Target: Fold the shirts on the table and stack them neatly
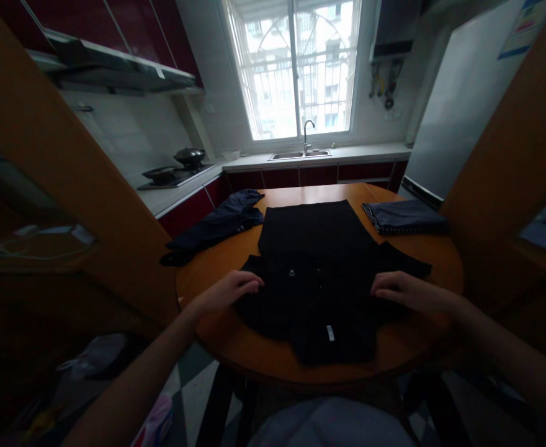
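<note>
The person's left hand (238, 287) and right hand (396, 290) are at either side of a black shirt (317, 248), fingers curled inward; whether they pinch the cloth or merely rest on it cannot be told. The shirt is spread over the middle of the rounded surface (305, 195), its collar toward the near edge, with a pale label (331, 333) inside, and its hem toward the far edge. A small light emblem (291, 272) shows on the front. Farther off, a dark blue garment (221, 220) lies along the left edge, partly overhanging it, and a folded grey cloth (403, 216) lies by the far right edge. Beyond the far edge are a stove (175, 178) bearing two pans and a sink (288, 156) below a window (296, 68).
</note>
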Demonstrator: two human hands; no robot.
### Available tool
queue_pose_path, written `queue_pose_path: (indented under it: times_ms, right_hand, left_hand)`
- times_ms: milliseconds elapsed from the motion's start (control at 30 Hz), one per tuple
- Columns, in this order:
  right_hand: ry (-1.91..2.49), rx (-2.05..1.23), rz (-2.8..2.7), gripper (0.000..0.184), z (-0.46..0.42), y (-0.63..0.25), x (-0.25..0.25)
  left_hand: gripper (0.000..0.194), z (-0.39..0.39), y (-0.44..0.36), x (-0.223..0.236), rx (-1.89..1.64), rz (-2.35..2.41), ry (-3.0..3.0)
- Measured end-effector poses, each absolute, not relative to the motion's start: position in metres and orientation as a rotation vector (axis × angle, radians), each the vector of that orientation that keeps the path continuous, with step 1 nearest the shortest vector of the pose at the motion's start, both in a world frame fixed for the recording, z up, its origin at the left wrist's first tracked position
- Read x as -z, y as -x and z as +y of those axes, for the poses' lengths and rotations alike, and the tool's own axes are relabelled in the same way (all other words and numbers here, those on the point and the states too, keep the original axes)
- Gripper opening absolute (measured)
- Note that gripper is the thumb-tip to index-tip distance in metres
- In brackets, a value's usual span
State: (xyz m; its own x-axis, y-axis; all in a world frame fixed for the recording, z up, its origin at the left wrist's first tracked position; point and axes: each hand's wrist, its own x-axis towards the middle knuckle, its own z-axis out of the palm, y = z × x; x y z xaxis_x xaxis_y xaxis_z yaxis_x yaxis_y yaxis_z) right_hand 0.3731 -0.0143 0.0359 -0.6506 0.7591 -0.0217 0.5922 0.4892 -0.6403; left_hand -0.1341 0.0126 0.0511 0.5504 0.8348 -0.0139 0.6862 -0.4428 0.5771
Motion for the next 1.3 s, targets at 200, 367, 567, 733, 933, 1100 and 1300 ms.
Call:
queue_pose_path:
  times_ms: [200,367,567,733,933,1100,1300]
  right_hand:
    - [1.233,-0.530,-2.312,0.028,0.052,-0.319,-0.033]
    - [1.203,-0.484,-2.480,0.026,0.087,-0.258,-0.027]
    - [1.440,-0.276,-2.517,0.036,0.101,-0.231,-0.009]
    - [1.526,-0.093,-2.446,0.041,0.096,-0.226,0.010]
    - [1.538,-0.089,-2.390,0.047,0.090,-0.222,0.019]
    - [1.688,-0.157,-2.385,0.058,0.092,-0.225,0.023]
    - [2.028,-0.209,-2.163,0.078,0.096,-0.226,0.027]
  left_hand:
    - [0.048,0.097,0.133,-0.031,-0.458,2.056,-2.206]
    - [0.037,0.107,0.125,-0.028,-0.214,1.999,-2.191]
    - [0.034,0.090,0.142,-0.037,-0.209,2.049,-1.993]
    - [0.028,0.080,0.141,-0.037,-0.070,2.219,-1.978]
    - [0.053,0.088,0.061,-0.029,-0.280,1.931,-2.444]
    - [0.080,0.104,0.015,0.001,-0.061,1.969,-2.188]
    - [0.093,0.111,0.041,0.014,-0.084,2.197,-2.063]
